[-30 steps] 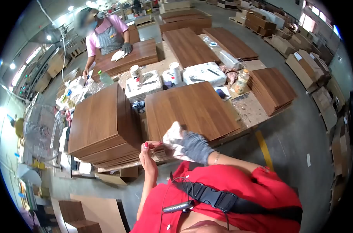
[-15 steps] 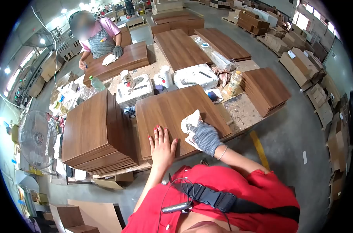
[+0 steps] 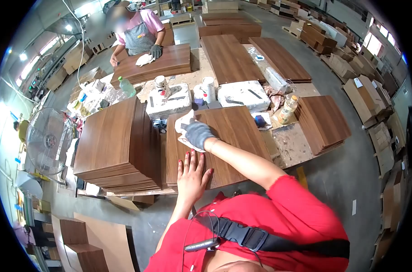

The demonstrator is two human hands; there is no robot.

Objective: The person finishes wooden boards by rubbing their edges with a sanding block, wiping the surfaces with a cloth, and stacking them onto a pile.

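A brown wood-grain panel (image 3: pixel 237 149) lies flat in front of me at the table's near edge. My right hand (image 3: pixel 198 135), in a grey glove, presses a white cloth (image 3: pixel 184 124) onto the panel's left part, fingers closed over it. Bare and with fingers stretched out, my left hand (image 3: pixel 193 177) rests flat on the panel's near left edge, just below the cloth. Beside it on the left stands a tall stack of similar panels (image 3: pixel 108 136).
White wrapped blocks (image 3: pixel 169 103), white cups (image 3: pixel 161 83) and a clear bottle with yellow cap (image 3: pixel 287 111) stand behind the panel. More panels (image 3: pixel 326 120) are stacked right. Across the table, a co-worker (image 3: pixel 142 34) holds a cloth on another panel. A fan (image 3: pixel 46 140) stands left.
My right hand has slid the cloth from the right part of the panel across to its left part. My left hand stays on the near edge. The view has shifted slightly.
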